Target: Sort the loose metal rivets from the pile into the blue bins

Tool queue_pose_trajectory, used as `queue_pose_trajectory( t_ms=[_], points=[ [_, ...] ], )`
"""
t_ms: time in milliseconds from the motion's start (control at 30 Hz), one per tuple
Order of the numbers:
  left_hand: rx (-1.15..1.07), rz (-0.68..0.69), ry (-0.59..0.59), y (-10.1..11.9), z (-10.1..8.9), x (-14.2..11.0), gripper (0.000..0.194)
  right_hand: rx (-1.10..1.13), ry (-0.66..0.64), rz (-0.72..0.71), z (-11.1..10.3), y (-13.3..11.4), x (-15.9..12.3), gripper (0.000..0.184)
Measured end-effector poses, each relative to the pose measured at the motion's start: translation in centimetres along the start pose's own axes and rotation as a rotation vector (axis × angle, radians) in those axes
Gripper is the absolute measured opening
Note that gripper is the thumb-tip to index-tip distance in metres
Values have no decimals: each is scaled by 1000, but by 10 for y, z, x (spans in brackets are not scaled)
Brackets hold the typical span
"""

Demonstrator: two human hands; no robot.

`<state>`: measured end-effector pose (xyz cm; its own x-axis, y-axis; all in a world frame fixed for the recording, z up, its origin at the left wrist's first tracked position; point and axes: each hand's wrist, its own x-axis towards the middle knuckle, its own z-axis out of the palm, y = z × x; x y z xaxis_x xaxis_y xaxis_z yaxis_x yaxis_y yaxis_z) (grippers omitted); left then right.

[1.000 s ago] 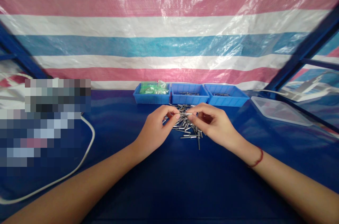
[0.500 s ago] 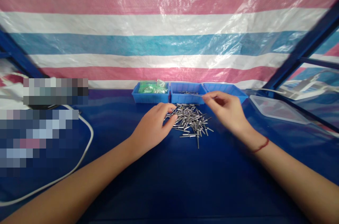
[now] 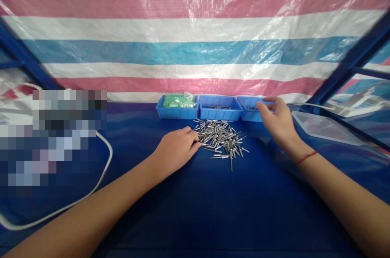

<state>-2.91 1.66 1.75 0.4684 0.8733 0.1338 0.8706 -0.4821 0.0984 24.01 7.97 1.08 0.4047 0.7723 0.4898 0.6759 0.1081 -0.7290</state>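
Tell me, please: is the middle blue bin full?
No, the middle blue bin is not full: bare inner wall shows above the metal pins lying inside.

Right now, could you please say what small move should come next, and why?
Probably bring the right hand from the rightmost blue plastic bin to the silver metal rivet pile: that hand looks open and empty, while the left hand is at the pile.

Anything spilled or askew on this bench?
Nothing looks damaged or tipped. The loose pile of metal pins on the table could pass for a spill, with one pin jutting toward the near side, but it's one heap. The blue bins stand upright in a row.
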Motion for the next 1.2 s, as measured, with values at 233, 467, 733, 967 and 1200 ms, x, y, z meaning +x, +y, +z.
queue_pose_trajectory(
  t_ms=[233, 467, 733, 967, 1200],
  points=[
    [5, -12, 18, -3, 4, 2, 25, 67, -287, -264, 4, -28, -36, 27],
    [-312, 18, 179, 3, 9, 4, 18, 173, -529, -447, 6, -44, -65, 17],
    [-601, 65, 206, 14, 12, 5, 17, 436, -658, -378, 9, -48, -77, 18],
    [-652, 76, 188, 15, 12, 4, 19, 467, -645, -371, 8, -51, -76, 15],
    [-646, 96, 275, 18, 14, 4, 9, 435, -628, -455, 5, -51, -75, 12]
  ],
)
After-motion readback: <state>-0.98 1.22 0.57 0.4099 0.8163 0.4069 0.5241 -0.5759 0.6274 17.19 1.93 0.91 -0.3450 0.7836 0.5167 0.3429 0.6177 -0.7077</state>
